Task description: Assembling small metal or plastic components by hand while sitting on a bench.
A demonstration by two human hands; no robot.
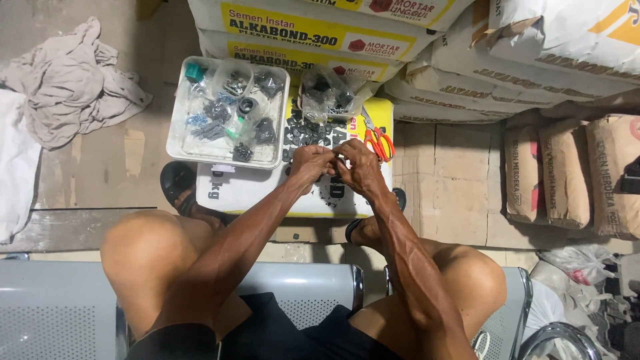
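My left hand (312, 162) and my right hand (360, 167) meet over a yellow and white sack (267, 193) lying flat in front of my knees. Both hands pinch one small dark part between their fingertips; the part itself is mostly hidden. Several small black parts (305, 131) lie loose on the sack just beyond my hands. A clear plastic bag (330, 93) of more dark parts sits behind them. Orange-handled scissors (379, 141) rest on the sack right of my right hand.
A white tray (179, 141) with bagged small hardware stands at the left on the sack. Stacked cement sacks (467, 73) fill the back and right. A grey cloth (70, 83) lies at the left. I sit on a metal bench (60, 307).
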